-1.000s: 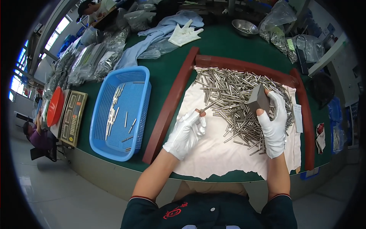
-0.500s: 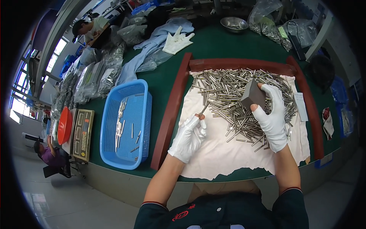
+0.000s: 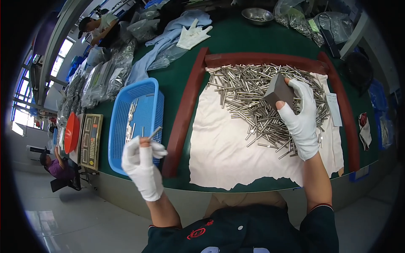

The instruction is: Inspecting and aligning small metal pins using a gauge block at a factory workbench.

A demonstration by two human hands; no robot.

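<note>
My left hand, in a white glove with bare fingertips, pinches a thin metal pin above the near right edge of a blue plastic basket. Several metal pins lie inside that basket. My right hand, gloved the same way, grips a dark grey-brown rectangular block between thumb and fingers. Below the block spreads a big heap of loose metal pins on a pale pink cloth. The cloth lies within a dark red frame along its left, far and right sides.
Left of the basket are a scale-like panel and a red bowl. Bagged parts, a blue cloth and a white glove lie farther back. A metal bowl stands at the far side. Two people sit at the left.
My left hand has moved left with the pin, from over the cloth to the basket. My right hand still holds the block in nearly the same place. The whole view has shifted slightly.
</note>
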